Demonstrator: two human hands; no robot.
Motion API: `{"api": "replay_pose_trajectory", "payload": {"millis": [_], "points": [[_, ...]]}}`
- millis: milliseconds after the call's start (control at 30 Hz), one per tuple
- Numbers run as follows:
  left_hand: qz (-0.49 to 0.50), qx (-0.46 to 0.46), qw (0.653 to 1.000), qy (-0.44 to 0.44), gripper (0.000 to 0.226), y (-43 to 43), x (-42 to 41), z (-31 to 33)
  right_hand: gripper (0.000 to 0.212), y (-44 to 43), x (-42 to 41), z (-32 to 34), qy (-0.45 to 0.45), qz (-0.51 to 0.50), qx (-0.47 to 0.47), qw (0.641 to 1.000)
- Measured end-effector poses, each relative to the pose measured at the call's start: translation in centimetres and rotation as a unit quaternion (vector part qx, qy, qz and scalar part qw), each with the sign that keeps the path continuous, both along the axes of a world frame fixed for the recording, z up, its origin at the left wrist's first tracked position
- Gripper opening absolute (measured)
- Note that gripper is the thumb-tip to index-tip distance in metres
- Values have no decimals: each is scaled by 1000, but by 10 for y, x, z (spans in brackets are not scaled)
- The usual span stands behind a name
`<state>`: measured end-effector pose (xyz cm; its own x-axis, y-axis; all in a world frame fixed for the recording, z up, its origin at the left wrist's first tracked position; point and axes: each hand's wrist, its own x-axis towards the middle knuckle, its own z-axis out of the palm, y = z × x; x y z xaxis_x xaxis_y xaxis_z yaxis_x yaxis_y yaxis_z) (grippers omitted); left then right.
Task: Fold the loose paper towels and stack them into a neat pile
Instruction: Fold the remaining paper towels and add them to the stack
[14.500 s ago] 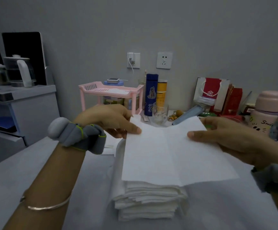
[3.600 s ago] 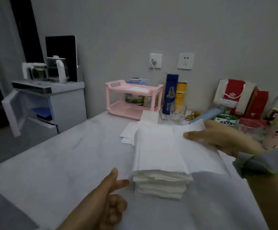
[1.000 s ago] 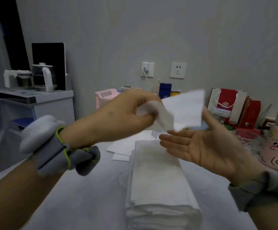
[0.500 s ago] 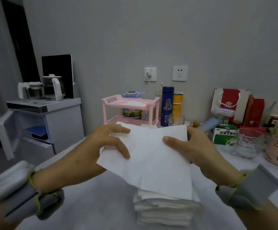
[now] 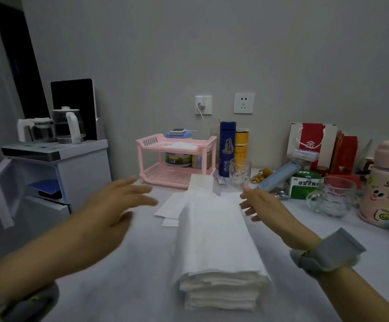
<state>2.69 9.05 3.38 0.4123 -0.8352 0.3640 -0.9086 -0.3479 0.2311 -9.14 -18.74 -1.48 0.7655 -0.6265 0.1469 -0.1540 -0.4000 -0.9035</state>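
A tall pile of folded white paper towels [image 5: 216,247] stands on the white table [image 5: 109,282] in front of me, its top sheet lying smooth. Behind it, loose flat towels [image 5: 172,204] lie spread on the table, and another sheet [image 5: 200,182] sits near the pink rack. My left hand [image 5: 116,201] hovers left of the pile, fingers apart and holding nothing. To the pile's right, my right hand [image 5: 260,203] is also open and empty. Neither hand touches the pile.
A pink two-tier rack [image 5: 177,159] stands at the back, with a blue flask [image 5: 227,147] and a yellow canister [image 5: 241,145] beside it. Glass mugs [image 5: 333,196], a green box [image 5: 305,183] and a pink jar [image 5: 386,184] crowd the right. A cabinet with kettles [image 5: 56,159] is left.
Half a second ago both hands held an unfolded towel above the pile. That towel now lies on the pile, and both hands have let go and moved apart to its sides.
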Motion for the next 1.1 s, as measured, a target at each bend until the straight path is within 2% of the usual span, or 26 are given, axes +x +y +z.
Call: {"api": "replay_pose_trajectory", "payload": {"millis": [33,67,167,333,467,567,667,767,833,900,1000,1033,1100], "points": [[-24,-9,999,19,36,-5,-17,2,39,-3,2,-4,25,25,48,998],[-45,22,998,32,34,-10,-37,0,40,-2,3,-9,43,44,82,995],[-116,146,981,55,48,-39,-75,-16,46,-3,4,-17,65,62,103,991],[-78,196,977,13,73,-61,-78,-38,58,-13,-6,-13,112,83,129,982],[-55,212,976,23,75,-64,-76,-46,51,-20,-15,-12,124,97,161,974],[-49,186,981,21,69,-65,-74,-51,47,-28,-26,-6,126,133,190,965],[-51,181,982,17,71,-68,-75,-54,42,-36,-37,4,80,150,243,955],[-55,179,982,25,75,-71,-77,-51,26,-34,-39,21,-25,160,360,919],[-57,175,982,28,78,-74,-76,-52,9,-21,-34,33,-114,147,400,898],[-64,160,984,48,80,-71,-76,-52,4,-4,-24,40,-176,137,361,905],[-106,71,987,97,72,-71,-74,-51,11,23,-11,43,-179,166,280,928],[-108,31,985,130,57,-74,-71,-51,16,31,-8,42,-166,173,253,937],[-42,-95,959,263,17,-77,-63,-47,21,40,-8,42,-135,182,206,952]]}}
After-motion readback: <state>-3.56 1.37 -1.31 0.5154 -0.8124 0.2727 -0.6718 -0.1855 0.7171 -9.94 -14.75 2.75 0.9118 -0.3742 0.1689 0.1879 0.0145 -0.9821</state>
